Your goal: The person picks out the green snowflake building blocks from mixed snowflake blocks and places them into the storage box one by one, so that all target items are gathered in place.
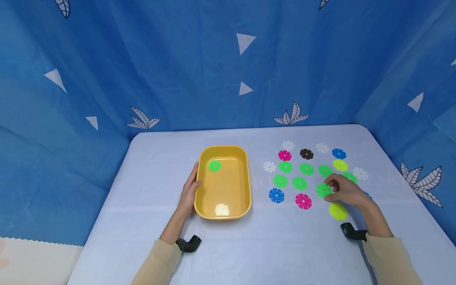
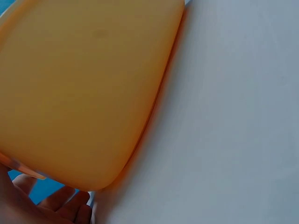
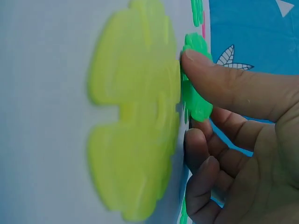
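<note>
A yellow plastic tray [image 1: 232, 190] stands on the table with one green notched disc [image 1: 215, 166] lying inside it. My left hand [image 1: 187, 194] grips the tray's left side, the thumb over the rim; the left wrist view shows the tray's outer wall [image 2: 88, 102] and curled fingers beside it. To the right, my right hand [image 1: 347, 190] pinches a green notched disc [image 1: 323, 190] between thumb and fingers at its right edge. In the right wrist view the thumb lies on that green disc [image 3: 200, 100], with a yellow disc [image 3: 135, 112] looming close by.
Several notched discs lie spread right of the tray, among them a pink one [image 1: 303, 201], a blue one [image 1: 276, 195], a brown one [image 1: 306, 154] and a white one [image 1: 269, 166]. A white cloth covers the table [image 1: 256, 253]; a blue curtain [image 1: 199, 67] hangs behind.
</note>
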`<state>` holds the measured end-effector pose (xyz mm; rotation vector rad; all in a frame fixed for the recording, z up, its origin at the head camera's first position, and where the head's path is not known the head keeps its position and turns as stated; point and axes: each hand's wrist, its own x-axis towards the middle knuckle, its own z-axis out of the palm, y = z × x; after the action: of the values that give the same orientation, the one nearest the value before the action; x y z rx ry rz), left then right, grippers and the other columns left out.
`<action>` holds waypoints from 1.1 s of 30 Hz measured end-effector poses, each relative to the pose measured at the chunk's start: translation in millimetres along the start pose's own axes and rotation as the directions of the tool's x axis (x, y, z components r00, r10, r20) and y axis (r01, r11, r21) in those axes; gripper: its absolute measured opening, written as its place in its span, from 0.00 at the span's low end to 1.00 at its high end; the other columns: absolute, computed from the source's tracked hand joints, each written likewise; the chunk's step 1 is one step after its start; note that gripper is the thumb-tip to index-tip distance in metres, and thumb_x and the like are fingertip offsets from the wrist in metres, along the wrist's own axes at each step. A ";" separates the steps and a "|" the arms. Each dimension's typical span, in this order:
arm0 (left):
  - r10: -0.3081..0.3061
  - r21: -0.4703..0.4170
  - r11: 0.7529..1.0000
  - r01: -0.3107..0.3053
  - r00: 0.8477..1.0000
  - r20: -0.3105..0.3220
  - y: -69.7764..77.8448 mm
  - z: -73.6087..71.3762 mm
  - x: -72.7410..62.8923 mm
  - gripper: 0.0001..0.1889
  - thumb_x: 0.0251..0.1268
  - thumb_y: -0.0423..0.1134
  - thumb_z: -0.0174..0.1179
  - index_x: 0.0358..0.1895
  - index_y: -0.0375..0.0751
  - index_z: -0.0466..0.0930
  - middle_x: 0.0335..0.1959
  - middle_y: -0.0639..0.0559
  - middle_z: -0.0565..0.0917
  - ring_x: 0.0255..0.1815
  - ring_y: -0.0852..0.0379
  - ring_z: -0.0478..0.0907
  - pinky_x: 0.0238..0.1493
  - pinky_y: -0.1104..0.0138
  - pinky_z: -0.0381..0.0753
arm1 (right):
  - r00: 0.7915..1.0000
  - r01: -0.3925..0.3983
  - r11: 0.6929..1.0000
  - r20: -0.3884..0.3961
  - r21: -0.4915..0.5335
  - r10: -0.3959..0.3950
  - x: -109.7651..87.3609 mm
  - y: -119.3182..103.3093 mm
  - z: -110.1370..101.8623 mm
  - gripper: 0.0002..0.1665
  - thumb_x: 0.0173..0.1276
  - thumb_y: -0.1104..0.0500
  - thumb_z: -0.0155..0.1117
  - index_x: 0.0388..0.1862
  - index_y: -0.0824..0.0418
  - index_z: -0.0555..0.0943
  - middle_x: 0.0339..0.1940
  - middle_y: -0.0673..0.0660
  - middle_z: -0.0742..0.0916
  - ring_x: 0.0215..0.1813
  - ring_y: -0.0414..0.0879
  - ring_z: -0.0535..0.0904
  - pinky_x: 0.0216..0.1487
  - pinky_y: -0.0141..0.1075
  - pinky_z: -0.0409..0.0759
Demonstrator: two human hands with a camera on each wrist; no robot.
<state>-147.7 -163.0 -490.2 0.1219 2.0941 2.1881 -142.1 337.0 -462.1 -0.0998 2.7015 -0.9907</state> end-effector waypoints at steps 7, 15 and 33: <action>-0.011 0.007 1.000 0.011 1.000 -0.010 -1.6 -0.5 -0.8 0.32 0.77 0.34 0.38 0.79 0.60 0.44 0.81 0.63 0.43 0.81 0.61 0.36 0.81 0.58 0.38 | 0.999 0.048 0.997 -0.023 0.052 -0.047 -0.7 2.6 -0.9 0.23 0.59 0.67 0.70 0.50 0.71 0.73 0.36 0.58 0.74 0.34 0.43 0.67 0.31 0.29 0.70; -0.005 0.000 1.000 0.005 1.000 -0.004 -0.3 0.6 1.9 0.32 0.77 0.35 0.38 0.80 0.58 0.44 0.81 0.62 0.43 0.81 0.61 0.36 0.81 0.58 0.39 | 1.000 -0.010 0.996 -0.028 0.091 0.013 -2.0 2.3 -5.8 0.20 0.68 0.64 0.62 0.55 0.72 0.74 0.37 0.59 0.75 0.36 0.44 0.73 0.33 0.29 0.79; -0.019 -0.007 1.000 0.018 1.000 -0.021 -0.2 2.0 0.5 0.32 0.77 0.33 0.37 0.80 0.56 0.43 0.81 0.62 0.43 0.81 0.61 0.36 0.81 0.58 0.40 | 0.987 -0.043 0.979 -0.145 0.200 0.073 5.5 -18.9 -14.7 0.21 0.76 0.55 0.53 0.55 0.74 0.73 0.35 0.57 0.83 0.32 0.39 0.82 0.31 0.34 0.80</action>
<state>-147.9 -160.9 -490.4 0.0789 2.0898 2.1954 -151.8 330.9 -440.4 0.0956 2.7034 -1.2887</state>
